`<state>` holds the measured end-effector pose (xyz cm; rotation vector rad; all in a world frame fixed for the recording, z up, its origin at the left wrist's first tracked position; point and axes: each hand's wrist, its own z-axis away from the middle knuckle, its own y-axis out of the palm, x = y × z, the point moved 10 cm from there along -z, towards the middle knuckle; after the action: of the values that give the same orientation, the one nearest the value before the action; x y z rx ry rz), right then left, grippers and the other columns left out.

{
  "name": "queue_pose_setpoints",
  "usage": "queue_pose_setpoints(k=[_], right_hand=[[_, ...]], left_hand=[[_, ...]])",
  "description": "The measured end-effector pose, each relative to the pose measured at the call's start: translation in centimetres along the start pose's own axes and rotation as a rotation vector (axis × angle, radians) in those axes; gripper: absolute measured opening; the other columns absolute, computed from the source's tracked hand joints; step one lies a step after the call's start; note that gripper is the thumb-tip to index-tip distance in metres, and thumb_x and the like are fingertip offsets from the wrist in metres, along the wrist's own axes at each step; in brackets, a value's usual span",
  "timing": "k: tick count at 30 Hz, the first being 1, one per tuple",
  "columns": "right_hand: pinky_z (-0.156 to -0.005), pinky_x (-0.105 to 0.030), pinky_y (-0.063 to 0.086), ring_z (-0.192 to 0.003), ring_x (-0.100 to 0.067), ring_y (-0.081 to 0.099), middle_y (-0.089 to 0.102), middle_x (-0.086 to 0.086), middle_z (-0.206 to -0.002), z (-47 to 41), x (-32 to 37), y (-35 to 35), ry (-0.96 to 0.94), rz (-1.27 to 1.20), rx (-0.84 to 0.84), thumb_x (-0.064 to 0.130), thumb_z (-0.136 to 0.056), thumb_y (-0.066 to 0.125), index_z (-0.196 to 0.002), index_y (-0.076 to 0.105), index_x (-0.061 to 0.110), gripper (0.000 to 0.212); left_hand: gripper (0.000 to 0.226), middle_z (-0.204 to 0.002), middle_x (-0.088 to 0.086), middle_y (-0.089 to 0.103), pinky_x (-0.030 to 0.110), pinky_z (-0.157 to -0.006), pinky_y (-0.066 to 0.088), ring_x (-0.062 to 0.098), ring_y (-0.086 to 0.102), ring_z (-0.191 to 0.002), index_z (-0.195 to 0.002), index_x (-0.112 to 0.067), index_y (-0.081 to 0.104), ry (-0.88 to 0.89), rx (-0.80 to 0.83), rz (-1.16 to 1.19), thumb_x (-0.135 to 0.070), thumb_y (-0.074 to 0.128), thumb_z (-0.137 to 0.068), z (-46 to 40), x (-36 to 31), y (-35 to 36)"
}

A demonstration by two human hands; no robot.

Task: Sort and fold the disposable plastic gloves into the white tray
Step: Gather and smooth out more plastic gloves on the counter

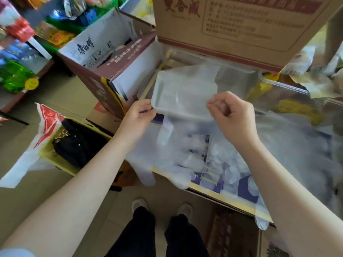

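A clear plastic glove hangs spread between my two hands, cuff up and fingers pointing down toward me. My left hand pinches its left cuff corner. My right hand is closed on the right cuff corner. Behind the glove lies the white tray, seen partly through the film, with gloves inside it. A loose heap of more clear gloves covers the blue printed board to the right, some hanging over its front edge.
An open brown carton stands behind the tray. A maroon and white box is at the left. A black bag sits in a yellow box lower left. A clear container lies at right. My shoes show on the floor below.
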<state>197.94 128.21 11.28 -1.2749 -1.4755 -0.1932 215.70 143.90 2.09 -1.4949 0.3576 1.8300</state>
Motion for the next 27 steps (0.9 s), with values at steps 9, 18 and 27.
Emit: queue_pose_setpoints(k=[9, 18, 27], right_hand=[[-0.046, -0.016, 0.010, -0.036, -0.020, 0.016, 0.019, 0.002, -0.047, 9.7, 6.1, 14.6, -0.533, 0.754, 0.603, -0.004, -0.022, 0.062, -0.049, 0.048, 0.017, 0.037], [-0.060, -0.026, 0.045, -0.067, -0.019, 0.061, 0.064, 0.002, -0.075, 14.1, 1.6, 18.8, -0.114, 0.538, 0.770, 0.063, -0.081, 0.043, -0.084, 0.069, 0.017, 0.053], [-0.117, -0.036, 0.001, -0.146, -0.025, -0.001, 0.000, -0.007, -0.158, 12.8, -3.2, 18.3, 0.282, 0.758, 0.646, 0.045, -0.099, 0.026, -0.150, 0.006, 0.013, 0.063]], left_hand=[[0.069, -0.105, 0.010, 0.070, 0.034, -0.084, 0.049, 0.021, 0.067, -0.095, -0.112, -0.012, 0.063, -0.469, 0.299, 0.274, -0.067, 0.030, -0.088, -0.1, 4.9, -0.3], [0.007, -0.085, 0.002, 0.068, 0.022, -0.053, 0.042, 0.016, 0.066, -0.065, -0.097, -0.014, 0.056, -0.121, 0.270, -0.393, -0.011, 0.050, -0.094, -1.7, 6.9, -2.1], [0.012, -0.097, 0.001, 0.065, 0.023, -0.059, 0.052, 0.006, 0.062, -0.069, -0.105, -0.016, 0.053, 0.013, 0.139, -0.526, -0.013, 0.052, -0.094, -4.1, 6.6, -5.1]])
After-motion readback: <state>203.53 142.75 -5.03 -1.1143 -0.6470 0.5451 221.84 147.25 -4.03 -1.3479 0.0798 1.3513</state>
